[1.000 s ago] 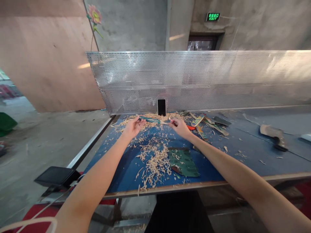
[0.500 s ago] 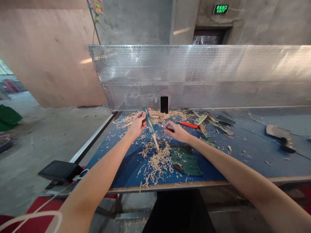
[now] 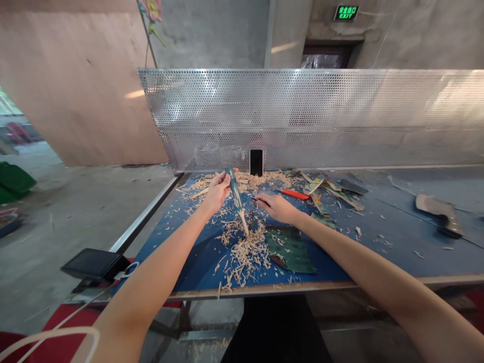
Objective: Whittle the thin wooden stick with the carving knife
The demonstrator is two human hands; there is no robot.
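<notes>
My left hand is closed around the upper part of a wooden stick. The stick has a green coat with pale cuts and a bare, whittled lower end, which points down into a heap of curled wood shavings. To the right of the stick, my right hand is closed on a small thin blade. Its tip sticks out toward the stick, with a gap between them; the fingers hide its handle. Below my right hand lies a dark green flat piece sprinkled with shavings.
A red-handled tool lies beyond my right hand, beside painted scraps. A phone stands against the perforated metal screen. A brown-and-black object rests on the blue table at right. A black device sits by my left forearm.
My left hand and the stick have shifted slightly right. My right hand has turned a little, so the blade shows darker and thinner than before.
</notes>
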